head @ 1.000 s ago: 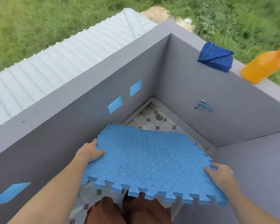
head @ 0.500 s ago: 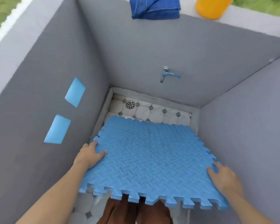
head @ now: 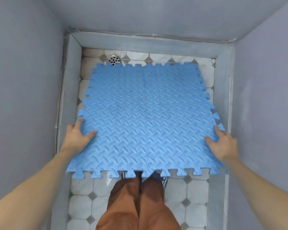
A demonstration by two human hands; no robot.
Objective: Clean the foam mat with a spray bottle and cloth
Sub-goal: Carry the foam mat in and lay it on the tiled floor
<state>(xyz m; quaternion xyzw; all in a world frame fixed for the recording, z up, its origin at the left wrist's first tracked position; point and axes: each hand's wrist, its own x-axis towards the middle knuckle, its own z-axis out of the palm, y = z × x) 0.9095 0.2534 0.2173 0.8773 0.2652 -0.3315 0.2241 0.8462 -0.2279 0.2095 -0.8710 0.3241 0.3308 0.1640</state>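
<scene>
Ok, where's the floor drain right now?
In the head view the floor drain sits in the far left corner of the tiled floor, right at the far edge of the blue foam mat.

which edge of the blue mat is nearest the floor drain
The far edge of the foam mat, at its left corner, almost touches the drain. The side edges are gripped by the hands; the near edge is by the legs.

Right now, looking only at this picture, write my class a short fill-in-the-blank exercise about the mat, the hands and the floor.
1. The mat is coloured ____.
2. The left hand and right hand hold the mat by its two ____ edges.
3. The round metal ____ sits in the tiled floor just beyond the mat's far left corner.
4. The person's trousers are ____.

Missing words: blue; side; drain; brown
</scene>
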